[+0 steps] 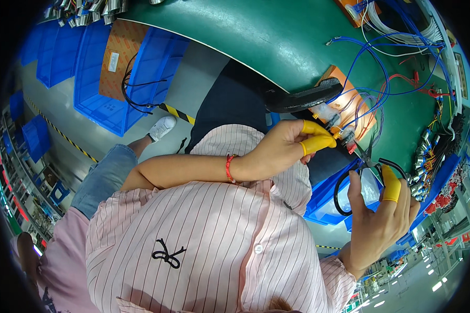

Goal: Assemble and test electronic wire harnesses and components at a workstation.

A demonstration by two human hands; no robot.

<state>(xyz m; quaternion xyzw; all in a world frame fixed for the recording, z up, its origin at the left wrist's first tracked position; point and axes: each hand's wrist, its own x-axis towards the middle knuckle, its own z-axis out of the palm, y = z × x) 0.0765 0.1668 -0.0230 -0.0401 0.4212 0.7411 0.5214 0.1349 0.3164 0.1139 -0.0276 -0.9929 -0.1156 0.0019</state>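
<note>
My left hand point(290, 141) wears yellow finger cots. Its thumb and finger are pinched together beside a cluster of small connectors point(345, 134); what lies between the tips is too small to make out. In my right hand point(378, 224), which has a yellow cot on one finger, is a pair of black-handled scissors point(371, 161). Their blades point up at a small red connector point(352, 147) near my left fingertips. Behind the connectors stands an orange block point(368, 122) at the table edge, brightly lit, with blue and purple wires point(384, 78) around it.
The green table point(235, 31) spans the far side. A black curved bar point(303, 100) juts out at its edge. Blue bins point(102, 107) stand at the left, another blue bin point(324, 206) under my hands. Wire bundles point(428, 151) line the right. Someone in jeans point(104, 177) is at my left.
</note>
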